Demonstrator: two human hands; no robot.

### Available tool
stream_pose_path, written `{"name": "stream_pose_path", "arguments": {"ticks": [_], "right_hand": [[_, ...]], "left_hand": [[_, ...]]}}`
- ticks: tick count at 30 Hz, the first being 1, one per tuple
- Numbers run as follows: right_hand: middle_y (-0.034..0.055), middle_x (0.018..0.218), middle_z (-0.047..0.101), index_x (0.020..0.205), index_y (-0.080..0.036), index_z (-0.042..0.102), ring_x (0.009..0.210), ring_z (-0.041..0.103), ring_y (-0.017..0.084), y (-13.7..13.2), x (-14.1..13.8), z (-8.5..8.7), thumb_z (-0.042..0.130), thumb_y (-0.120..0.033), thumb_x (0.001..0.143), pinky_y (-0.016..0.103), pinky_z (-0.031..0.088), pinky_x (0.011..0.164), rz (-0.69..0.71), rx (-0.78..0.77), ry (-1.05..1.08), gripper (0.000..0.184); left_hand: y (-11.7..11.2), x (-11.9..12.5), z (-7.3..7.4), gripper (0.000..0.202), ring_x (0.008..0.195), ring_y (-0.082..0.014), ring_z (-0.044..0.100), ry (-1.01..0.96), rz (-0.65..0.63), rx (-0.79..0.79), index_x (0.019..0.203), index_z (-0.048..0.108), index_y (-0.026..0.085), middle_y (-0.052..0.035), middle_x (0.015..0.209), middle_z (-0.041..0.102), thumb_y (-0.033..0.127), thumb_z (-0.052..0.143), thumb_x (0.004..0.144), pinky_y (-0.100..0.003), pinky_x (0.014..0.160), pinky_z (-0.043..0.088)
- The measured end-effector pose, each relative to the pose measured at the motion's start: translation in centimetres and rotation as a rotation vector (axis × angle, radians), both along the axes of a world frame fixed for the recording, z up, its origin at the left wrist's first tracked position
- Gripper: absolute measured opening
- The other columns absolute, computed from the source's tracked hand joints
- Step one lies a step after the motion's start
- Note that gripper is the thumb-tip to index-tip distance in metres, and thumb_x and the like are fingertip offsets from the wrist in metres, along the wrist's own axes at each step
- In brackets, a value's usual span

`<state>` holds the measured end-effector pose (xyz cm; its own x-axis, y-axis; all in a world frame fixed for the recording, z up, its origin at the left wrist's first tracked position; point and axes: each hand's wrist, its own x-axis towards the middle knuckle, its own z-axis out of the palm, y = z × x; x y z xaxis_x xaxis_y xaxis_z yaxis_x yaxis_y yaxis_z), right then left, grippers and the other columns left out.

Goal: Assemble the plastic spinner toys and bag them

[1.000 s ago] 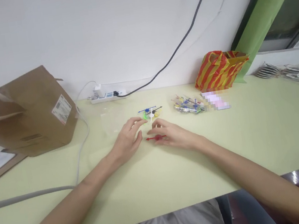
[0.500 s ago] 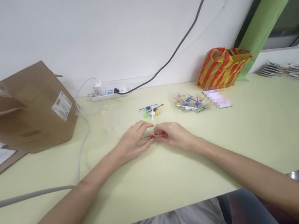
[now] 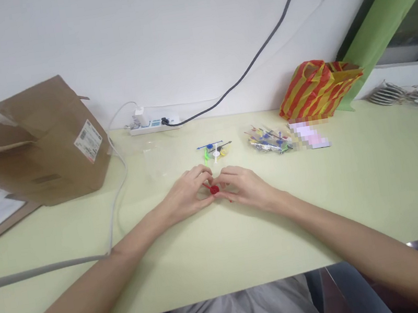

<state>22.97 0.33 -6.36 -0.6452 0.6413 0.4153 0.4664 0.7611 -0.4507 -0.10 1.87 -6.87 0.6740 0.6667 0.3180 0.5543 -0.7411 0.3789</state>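
My left hand (image 3: 186, 198) and my right hand (image 3: 244, 188) meet at the middle of the pale green table (image 3: 222, 239). Both pinch a small red plastic piece (image 3: 214, 189), a thin stick with a round disc, between their fingertips just above the tabletop. Beyond the hands lies a little cluster of similar coloured pieces (image 3: 214, 150) in blue, green, white, yellow and black. Further right sits a clear bag of several more coloured pieces (image 3: 269, 142).
A brown cardboard box (image 3: 38, 144) stands at the left. A white power strip (image 3: 154, 126) lies against the wall, with a grey cable (image 3: 116, 205) running across the table. A red-and-yellow striped bag (image 3: 317, 87) sits at the back right.
The red piece lay on the table under my right fingers. Both hands have closed on it, and it has turned so its disc faces me.
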Motion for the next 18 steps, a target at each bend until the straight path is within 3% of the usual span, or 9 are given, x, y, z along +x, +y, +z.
{"name": "stream_pose_path", "arguments": {"ticks": [6,11,15,18], "right_hand": [[0.0053,0.089,0.069,0.103,-0.021,0.067,0.088,0.062,0.021,0.16,-0.02,-0.49,0.062,-0.023,0.098,0.032,0.046,0.079,0.011,-0.018,0.025,0.008],[0.0061,0.093,0.072,0.114,-0.022,0.067,0.083,0.064,0.021,-0.14,-0.05,-0.43,0.055,-0.017,0.099,0.031,0.045,0.075,0.017,-0.032,-0.023,0.020],[0.0054,0.097,0.073,0.121,-0.026,0.066,0.082,0.065,0.020,-0.22,0.05,-0.45,0.051,-0.017,0.100,0.028,0.043,0.073,0.032,-0.013,-0.029,0.027],[0.0051,0.095,0.072,0.109,-0.023,0.068,0.080,0.065,0.018,-0.13,0.23,-0.44,0.049,-0.016,0.100,0.026,0.042,0.071,0.049,-0.002,-0.029,0.023]], "left_hand": [[-0.16,0.19,0.42,0.012,0.099,-0.0222,0.062,-0.017,0.003,0.042,0.096,0.060,0.022,-0.0063,0.112,0.064,0.033,0.063,0.091,-0.035,0.086,0.048],[-0.16,0.27,0.66,0.008,0.095,-0.0214,0.062,-0.049,-0.013,0.034,0.087,0.057,0.022,-0.0056,0.107,0.065,0.028,0.061,0.091,-0.034,0.083,0.047],[-0.13,0.11,0.52,0.010,0.093,-0.0216,0.064,-0.054,-0.026,0.000,0.095,0.059,0.022,-0.0057,0.104,0.067,0.031,0.061,0.093,-0.034,0.081,0.049],[-0.15,-0.01,0.30,0.019,0.099,-0.0228,0.066,-0.073,-0.004,-0.002,0.110,0.060,0.022,-0.0062,0.110,0.070,0.031,0.060,0.094,-0.036,0.086,0.051]]}}
